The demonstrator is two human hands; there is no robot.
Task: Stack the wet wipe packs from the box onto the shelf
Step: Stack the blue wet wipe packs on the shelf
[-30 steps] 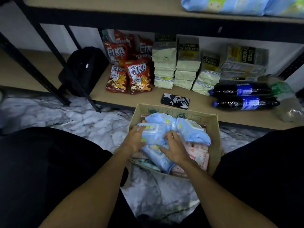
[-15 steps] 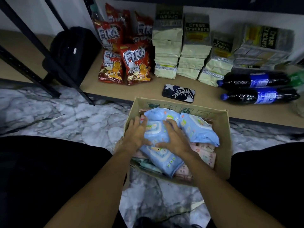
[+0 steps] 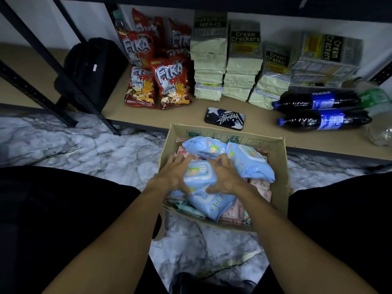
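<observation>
With left hand [image 3: 171, 177] and right hand [image 3: 224, 177] curled round the sides of a soft light-blue plastic wet wipe pack [image 3: 198, 174], gathered it tighter than a moment before atop the heap in the brown cardboard box [image 3: 212, 132], seemingly ready for the far tan shelf [image 3: 186, 115].

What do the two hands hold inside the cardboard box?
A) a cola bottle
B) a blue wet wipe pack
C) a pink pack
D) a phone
B: the left hand and the right hand grip a blue wet wipe pack from its two sides, inside the box.
</observation>
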